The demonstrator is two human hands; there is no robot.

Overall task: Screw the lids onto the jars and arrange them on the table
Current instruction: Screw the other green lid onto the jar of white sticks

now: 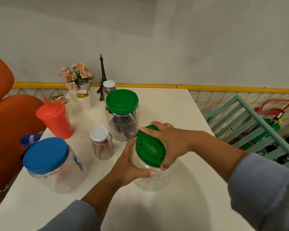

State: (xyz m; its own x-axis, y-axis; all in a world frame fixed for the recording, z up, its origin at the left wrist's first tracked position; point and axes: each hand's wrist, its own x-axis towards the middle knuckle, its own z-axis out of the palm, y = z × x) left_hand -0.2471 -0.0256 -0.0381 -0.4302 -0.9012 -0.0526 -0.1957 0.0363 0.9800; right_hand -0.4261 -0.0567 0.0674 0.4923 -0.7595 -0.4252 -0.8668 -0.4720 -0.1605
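A clear plastic jar (150, 180) stands on the white table (165, 212) near its front. My left hand (130, 167) wraps around the jar's left side. My right hand (170, 142) grips the green lid (148, 147) that sits on the jar's mouth, tilted slightly. Behind it stands a second clear jar with a green lid (122, 100) on it. At the left is a large jar with a blue lid (46, 155). A small glass jar with a white lid (99, 133) stands between them, and another white-lidded small jar (109, 84) is at the back.
A red tumbler (56, 119) with a spout stands at the left. Paper cups (83, 97), a flower pot (77, 75) and a small black tower model (102, 77) line the back edge. An orange seat (5, 124) is left of the table, a green chair (250, 129) right.
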